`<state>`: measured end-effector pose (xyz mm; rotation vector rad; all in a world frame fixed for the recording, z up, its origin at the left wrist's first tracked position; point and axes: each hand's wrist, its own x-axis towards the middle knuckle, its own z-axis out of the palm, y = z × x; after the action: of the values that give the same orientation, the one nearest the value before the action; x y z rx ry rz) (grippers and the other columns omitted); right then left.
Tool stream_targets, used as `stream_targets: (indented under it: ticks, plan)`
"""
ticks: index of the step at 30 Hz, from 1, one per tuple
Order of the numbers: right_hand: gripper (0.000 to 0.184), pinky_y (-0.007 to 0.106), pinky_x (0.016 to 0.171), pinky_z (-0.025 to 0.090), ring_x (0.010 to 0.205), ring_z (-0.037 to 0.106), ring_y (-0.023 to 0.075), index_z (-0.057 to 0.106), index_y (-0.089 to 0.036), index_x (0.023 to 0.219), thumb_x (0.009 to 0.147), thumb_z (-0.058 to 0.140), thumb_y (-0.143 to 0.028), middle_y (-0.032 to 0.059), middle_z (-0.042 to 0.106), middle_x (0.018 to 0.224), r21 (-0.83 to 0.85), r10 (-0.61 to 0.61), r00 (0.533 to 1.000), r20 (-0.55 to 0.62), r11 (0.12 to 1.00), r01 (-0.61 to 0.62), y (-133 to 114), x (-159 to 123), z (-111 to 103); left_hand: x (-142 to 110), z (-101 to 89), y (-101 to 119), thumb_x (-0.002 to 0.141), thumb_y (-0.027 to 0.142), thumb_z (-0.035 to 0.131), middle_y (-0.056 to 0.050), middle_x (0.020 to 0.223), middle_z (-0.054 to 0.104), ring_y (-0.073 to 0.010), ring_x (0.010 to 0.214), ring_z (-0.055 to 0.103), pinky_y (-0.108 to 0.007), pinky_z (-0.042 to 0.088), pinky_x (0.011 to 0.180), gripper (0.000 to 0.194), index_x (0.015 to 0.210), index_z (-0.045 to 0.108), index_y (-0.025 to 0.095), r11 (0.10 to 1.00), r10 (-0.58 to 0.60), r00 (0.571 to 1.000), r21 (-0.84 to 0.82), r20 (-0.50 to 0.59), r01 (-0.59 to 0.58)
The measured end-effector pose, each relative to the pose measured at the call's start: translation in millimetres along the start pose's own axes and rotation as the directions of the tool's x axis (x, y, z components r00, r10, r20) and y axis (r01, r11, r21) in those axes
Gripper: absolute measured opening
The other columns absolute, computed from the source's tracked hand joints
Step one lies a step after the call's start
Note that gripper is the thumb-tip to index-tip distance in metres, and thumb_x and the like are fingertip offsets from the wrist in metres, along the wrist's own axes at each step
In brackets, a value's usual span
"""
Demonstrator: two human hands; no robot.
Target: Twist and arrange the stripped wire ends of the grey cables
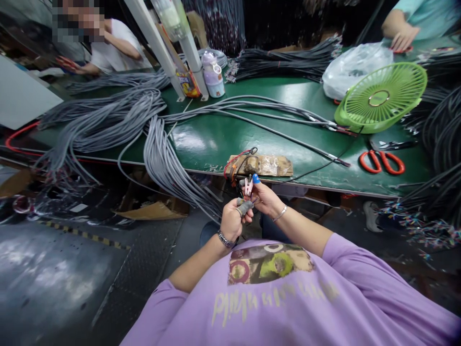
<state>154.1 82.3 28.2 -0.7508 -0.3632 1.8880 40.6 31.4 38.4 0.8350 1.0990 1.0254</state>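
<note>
At the table's front edge my two hands meet over a small bunch of thin coloured wires (248, 196). My left hand (232, 221), with grey covers on its fingers, is closed around the wires from the left. My right hand (268, 198), a blue cover on its thumb tip, pinches the wires from the right. A small pale pink piece shows between the fingers; its kind I cannot make out. Just beyond my hands, a worn wooden block (275, 166) wrapped in tape lies on the edge, with red and black leads at its left end.
Grey cables (165, 158) hang over the edge at left. Orange-handled scissors (382, 162), a green fan (382, 96), a plastic bag (355, 67) and a bottle (213, 74) stand or lie on the green table (216, 144). Black cables (442, 134) fill the right. Two people work across the table.
</note>
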Motion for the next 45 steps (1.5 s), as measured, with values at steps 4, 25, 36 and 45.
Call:
stream_targets:
  ticks: [4,25,36,45]
  plan:
    - [0.05,0.021,0.051,0.044,0.055,0.053,0.0102,0.062,-0.017,0.08,0.081,0.048,-0.065,0.0031,0.064,0.069,-0.001,0.062,0.998,0.031,0.998,-0.062,-2.8,-3.8,-6.1,-6.8,-3.0,0.1,0.066,0.036,0.071,0.001,0.05,0.06,-0.0063,0.036,0.05,-0.017,0.028,0.035,0.026,0.064,0.055,0.015,1.0,0.008,1.0,-0.01,-0.003,-0.008]
    - [0.034,0.021,0.053,0.043,0.058,0.056,0.0107,0.066,-0.016,0.075,0.079,0.063,-0.049,0.0035,0.066,0.067,-0.066,0.017,0.999,-0.046,0.998,-0.02,-5.0,-2.3,-3.2,-4.0,-0.9,0.7,0.068,0.037,0.07,0.002,0.052,0.06,-0.0061,0.038,0.051,-0.017,0.029,0.037,0.025,0.067,0.056,0.016,0.995,0.098,0.993,0.005,-0.073,-0.098]
    - [0.047,0.024,0.054,0.048,0.056,0.055,0.0107,0.064,-0.014,0.075,0.074,0.06,-0.061,0.0045,0.064,0.07,-0.266,0.223,0.974,0.051,0.943,-0.202,-13.3,-26.2,-14.4,-16.0,-9.4,-3.5,0.071,0.037,0.069,0.002,0.053,0.061,-0.0068,0.039,0.052,-0.017,0.034,0.039,0.024,0.068,0.058,0.016,0.994,0.105,0.992,0.044,-0.072,-0.102]
    - [0.02,0.026,0.061,0.042,0.062,0.052,0.013,0.067,-0.017,0.07,0.072,0.07,-0.036,0.0013,0.062,0.066,-0.804,-0.118,0.926,0.358,0.465,0.37,-14.6,-42.9,-8.0,-14.2,-13.4,-15.8,0.066,0.037,0.071,-0.003,0.056,0.066,-0.0135,0.047,0.061,-0.022,0.044,0.046,0.026,0.07,0.06,0.015,0.984,-0.062,0.995,0.173,0.083,0.047]
